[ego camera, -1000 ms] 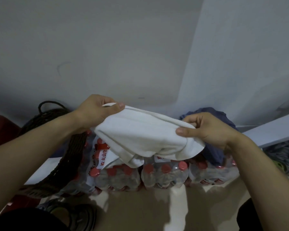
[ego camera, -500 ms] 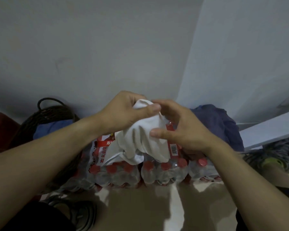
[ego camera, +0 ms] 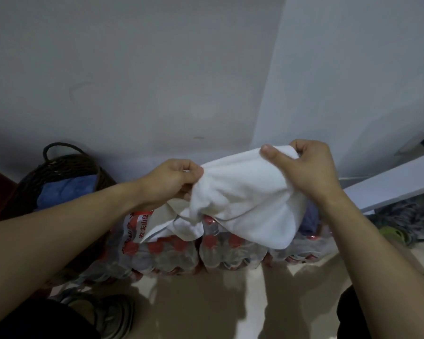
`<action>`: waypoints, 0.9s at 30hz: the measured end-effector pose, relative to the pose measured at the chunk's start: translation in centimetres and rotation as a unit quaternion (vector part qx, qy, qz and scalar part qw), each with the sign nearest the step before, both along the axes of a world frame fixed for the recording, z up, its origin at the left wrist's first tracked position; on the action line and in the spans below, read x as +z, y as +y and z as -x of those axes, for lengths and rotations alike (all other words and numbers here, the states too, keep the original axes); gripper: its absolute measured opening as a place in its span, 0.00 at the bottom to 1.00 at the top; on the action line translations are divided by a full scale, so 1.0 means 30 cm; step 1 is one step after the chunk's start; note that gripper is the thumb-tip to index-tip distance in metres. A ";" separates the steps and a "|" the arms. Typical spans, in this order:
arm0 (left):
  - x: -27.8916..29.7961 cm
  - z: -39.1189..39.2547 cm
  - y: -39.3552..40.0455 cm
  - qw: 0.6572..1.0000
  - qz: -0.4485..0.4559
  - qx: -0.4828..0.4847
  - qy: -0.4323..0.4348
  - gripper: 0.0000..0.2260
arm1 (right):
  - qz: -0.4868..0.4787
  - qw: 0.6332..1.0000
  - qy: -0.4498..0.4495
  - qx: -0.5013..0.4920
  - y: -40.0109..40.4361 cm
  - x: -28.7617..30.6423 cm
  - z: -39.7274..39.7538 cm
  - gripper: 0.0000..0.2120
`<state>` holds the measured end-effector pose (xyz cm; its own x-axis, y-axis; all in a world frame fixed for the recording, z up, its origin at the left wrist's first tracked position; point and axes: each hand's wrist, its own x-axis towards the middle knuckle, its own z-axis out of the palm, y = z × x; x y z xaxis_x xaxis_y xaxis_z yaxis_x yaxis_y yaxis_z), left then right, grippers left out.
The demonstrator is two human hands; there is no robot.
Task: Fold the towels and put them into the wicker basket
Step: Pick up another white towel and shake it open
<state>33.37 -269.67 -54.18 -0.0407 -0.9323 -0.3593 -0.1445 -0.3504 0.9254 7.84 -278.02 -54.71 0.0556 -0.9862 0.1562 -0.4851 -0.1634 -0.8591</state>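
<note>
A white towel [ego camera: 245, 199] hangs in the air over the bottle packs, doubled and sagging. My left hand [ego camera: 171, 182] pinches its left edge between thumb and fingers. My right hand [ego camera: 304, 167] grips its upper right corner, held higher than the left. The dark wicker basket [ego camera: 59, 167] with a loop handle stands at the left against the wall, and a folded blue towel [ego camera: 66, 192] lies inside it. A dark blue towel [ego camera: 309, 216] shows partly behind the white one, on the right of the packs.
Shrink-wrapped packs of red-capped water bottles [ego camera: 181, 250] sit on the floor against the wall below the towel. A white shelf board [ego camera: 389, 184] juts in at the right, with grey cloth and a green shoe [ego camera: 394, 233] beneath it. A sandalled foot [ego camera: 103, 311] is at bottom left.
My hands met at the middle half a second ago, bunching the towel. Now they are apart again, the right hand having moved up and right with a corner, stretching the towel out.
</note>
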 end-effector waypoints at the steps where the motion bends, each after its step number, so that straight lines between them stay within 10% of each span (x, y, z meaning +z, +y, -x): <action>1: 0.008 -0.005 -0.003 1.000 0.011 0.000 -0.020 0.09 | 0.000 1.000 0.020 -0.008 -0.007 -0.001 0.013 0.29; 12: 0.092 -0.110 0.010 0.921 -0.090 -0.303 -0.227 0.18 | 0.041 0.988 -0.008 -0.151 -0.042 0.027 0.039 0.30; 18: 0.040 -0.145 0.033 0.981 -0.021 -0.114 -0.155 0.24 | 0.041 0.980 -0.037 -0.193 -0.066 -0.012 0.096 0.26; 23: 0.089 -0.105 0.002 0.983 0.117 -0.044 -0.136 0.19 | 0.043 0.991 0.096 -0.084 -0.029 -0.021 0.028 0.19; 27: 0.121 -0.033 0.004 0.985 0.113 -0.117 -0.058 0.11 | 0.032 0.972 0.005 0.232 0.086 0.030 -0.116 0.31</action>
<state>34.37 -269.55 -50.56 -0.2356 -0.9587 -0.1594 -0.3065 -0.0824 0.9483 11.33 -275.44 -53.81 0.4941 -0.8426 0.2142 -0.3548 -0.4203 -0.8351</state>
